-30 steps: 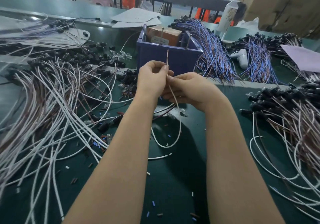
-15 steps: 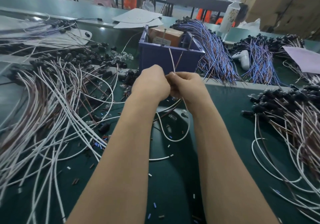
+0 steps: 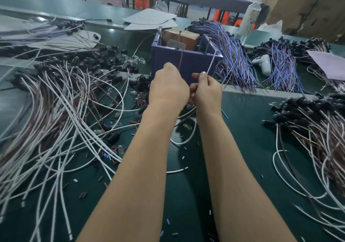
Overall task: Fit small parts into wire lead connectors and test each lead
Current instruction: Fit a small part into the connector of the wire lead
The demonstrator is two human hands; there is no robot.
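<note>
L hand [image 3: 169, 90] & R hand [image 3: 208, 92] are up close together over the dark green table mat [image 3: 252, 129], just in front of the blue plastic box [image 3: 196, 62]. R thumb & forefinger pinch the thin white wire lead [image 3: 210, 64], other fingers curled. L hand is curled, back to camera, holding the thin brown wire lead [image 3: 180, 59]; exact pinch hidden behind the knuckles.

Vs 1 s ago: the two lead ends stood together, upright betw. the hands. Now they're split. Brown end is near upright against the box front, white end tilts right toward the box's R rim. Both hands have moved nearer the box. Piles of white-and-brown leads w/ black connectors [image 3: 56, 101] lie unchanged.
</note>
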